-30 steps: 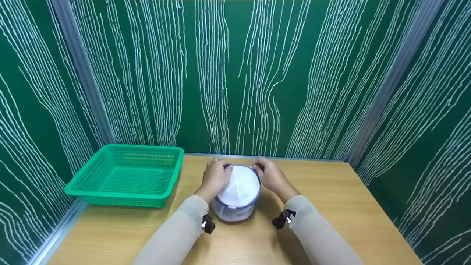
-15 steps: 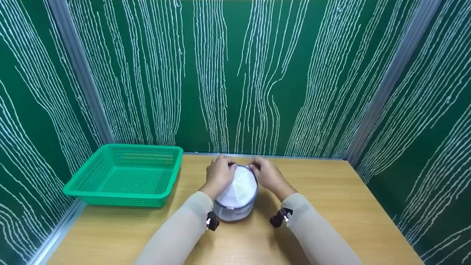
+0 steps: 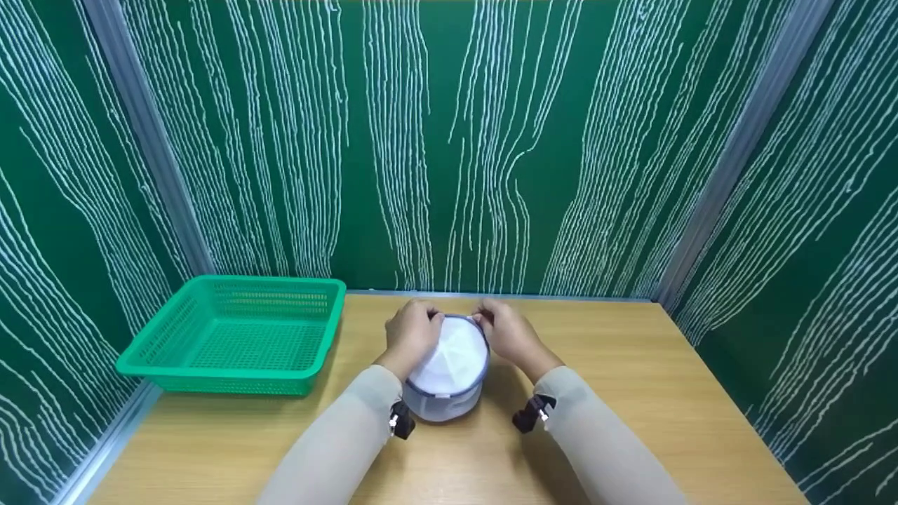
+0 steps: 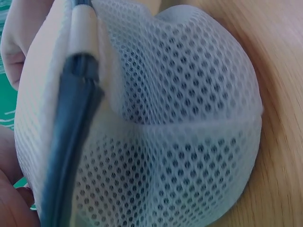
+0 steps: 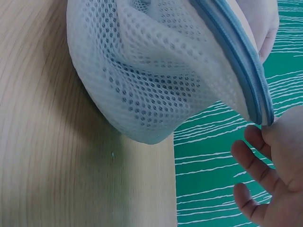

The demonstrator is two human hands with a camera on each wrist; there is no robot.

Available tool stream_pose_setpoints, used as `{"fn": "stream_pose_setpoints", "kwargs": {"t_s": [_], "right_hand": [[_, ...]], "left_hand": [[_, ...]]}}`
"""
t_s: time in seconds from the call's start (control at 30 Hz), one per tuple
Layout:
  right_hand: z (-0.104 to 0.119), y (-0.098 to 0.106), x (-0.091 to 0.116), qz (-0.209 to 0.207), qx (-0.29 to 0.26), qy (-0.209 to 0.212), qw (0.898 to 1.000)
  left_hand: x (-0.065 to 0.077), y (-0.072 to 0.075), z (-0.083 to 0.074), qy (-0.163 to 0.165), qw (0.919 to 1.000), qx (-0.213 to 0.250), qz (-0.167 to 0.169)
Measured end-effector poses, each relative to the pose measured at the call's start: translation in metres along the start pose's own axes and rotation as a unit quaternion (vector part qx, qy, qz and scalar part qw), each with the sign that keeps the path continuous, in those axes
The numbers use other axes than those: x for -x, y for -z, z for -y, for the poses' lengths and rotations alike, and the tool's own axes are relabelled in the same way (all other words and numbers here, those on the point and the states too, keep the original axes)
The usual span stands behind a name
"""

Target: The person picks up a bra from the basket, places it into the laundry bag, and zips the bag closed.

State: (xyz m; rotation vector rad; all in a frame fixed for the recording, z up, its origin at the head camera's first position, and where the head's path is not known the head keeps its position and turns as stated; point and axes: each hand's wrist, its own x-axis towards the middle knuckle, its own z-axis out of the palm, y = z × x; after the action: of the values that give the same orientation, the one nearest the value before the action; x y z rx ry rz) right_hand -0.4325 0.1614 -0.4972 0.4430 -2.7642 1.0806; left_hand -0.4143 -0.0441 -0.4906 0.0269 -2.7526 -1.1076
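Note:
On the wooden table stands a round white mesh laundry bag (image 3: pixel 449 358), with a blue zipper (image 4: pixel 66 142) running round its top edge. A small white fabric tab (image 4: pixel 83 30) covers part of the zipper on the near side. My left hand (image 3: pixel 410 331) grips the far left of the bag's rim, thumb on top. At the far right of the rim, my right hand (image 3: pixel 512 338) pinches the zippered edge between thumb and index finger. Its other fingers (image 5: pixel 258 168) are spread loosely below. The mesh side sags in folds under the zipper in both wrist views.
A green plastic basket (image 3: pixel 319 372) with perforated sides stands at the table's back left. Green panels (image 3: pixel 484 140) with white wavy lines rise behind the table (image 3: pixel 603 393) and along both sides. Dark wrist cameras (image 3: pixel 401 421) sit on both sleeves.
My hands have come slightly closer together along the far rim. The bag stays in nearly the same place, its top tilting a little, while the head view drifts slightly.

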Motion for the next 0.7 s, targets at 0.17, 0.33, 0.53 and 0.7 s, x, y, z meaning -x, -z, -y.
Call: {"fn": "stream_pose_setpoints", "kwargs": {"t_s": [0.17,0.33,0.53,0.7], "right_hand": [[0.000,0.001,0.002,-0.006,0.005,0.002,1.000],[-0.001,0.002,0.002,-0.006,0.001,0.000,1.000],[-0.003,0.005,0.004,-0.013,-0.007,0.003,1.000],[-0.005,0.009,0.005,-0.015,0.000,0.006,1.000]], "left_hand": [[-0.001,0.002,0.004,0.017,0.9998,0.003,-0.001],[0.003,0.005,0.002,0.041,0.9991,0.010,0.009],[0.004,0.011,0.009,0.045,0.9990,0.000,-0.004],[0.004,0.017,0.019,0.054,0.9985,0.005,-0.006]]}}
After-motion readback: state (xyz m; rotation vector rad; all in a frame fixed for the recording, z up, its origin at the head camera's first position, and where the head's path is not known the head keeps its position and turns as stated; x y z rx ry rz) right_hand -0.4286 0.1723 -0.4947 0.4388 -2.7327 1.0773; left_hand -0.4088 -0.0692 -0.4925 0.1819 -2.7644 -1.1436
